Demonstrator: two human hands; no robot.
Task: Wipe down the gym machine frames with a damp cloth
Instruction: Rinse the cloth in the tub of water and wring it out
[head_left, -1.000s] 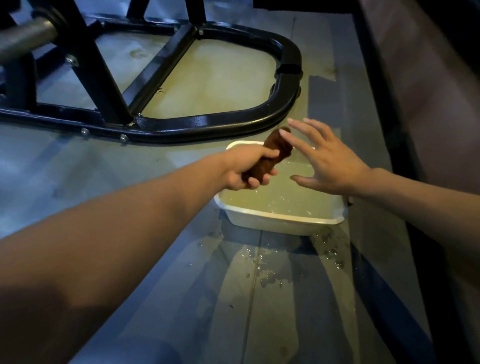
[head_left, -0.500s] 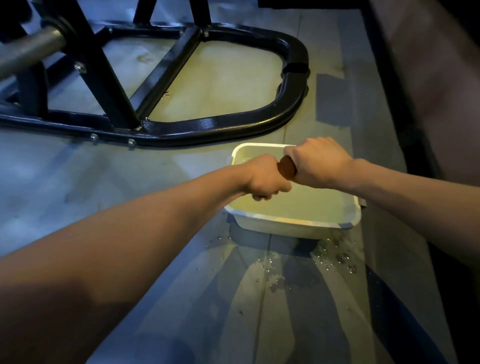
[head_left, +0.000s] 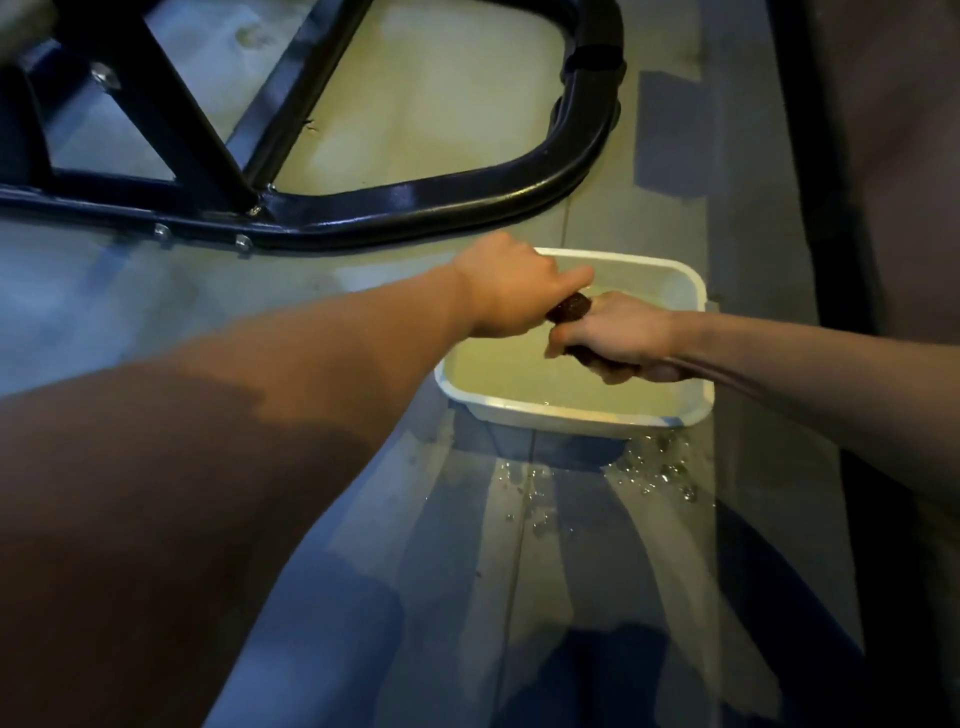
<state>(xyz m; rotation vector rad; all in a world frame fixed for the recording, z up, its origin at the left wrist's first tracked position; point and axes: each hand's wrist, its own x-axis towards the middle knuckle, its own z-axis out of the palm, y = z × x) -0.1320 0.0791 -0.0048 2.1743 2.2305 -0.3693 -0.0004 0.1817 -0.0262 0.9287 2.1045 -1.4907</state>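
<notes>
Both hands grip one dark brown, rolled-up wet cloth (head_left: 570, 307) above a white rectangular plastic basin (head_left: 576, 413) of water. The basin sits on the grey floor (head_left: 467, 571), close to the near curved rail of the glossy black tubular steel machine frame (head_left: 415, 205). The left hand (head_left: 511, 288) is closed in a fist around the cloth's left end, knuckles up and thumb pointing right. The right hand (head_left: 621, 338) is closed around the other end, turned the opposite way, with a dark strip of cloth showing under its fingers (head_left: 618, 371). The two fists nearly touch, with only a short bulge of cloth showing between them.

This looks like the wringing step, and none of the frame appears to be under the cloth yet. To do it well, the fists should twist in opposite directions and stay over the middle of the basin, so the run-off falls back into the water. Drops (head_left: 660, 475) already lie on the floor by the basin's near right corner, so holding the cloth low and central would add less to them. The cloth should end damp rather than dripping. A second twist after shifting the grip along the roll would probably clear the parts now hidden inside the fists. After that the cloth would need shaking open, since a flat face should wrap the round rail better than a tight roll.
</notes>
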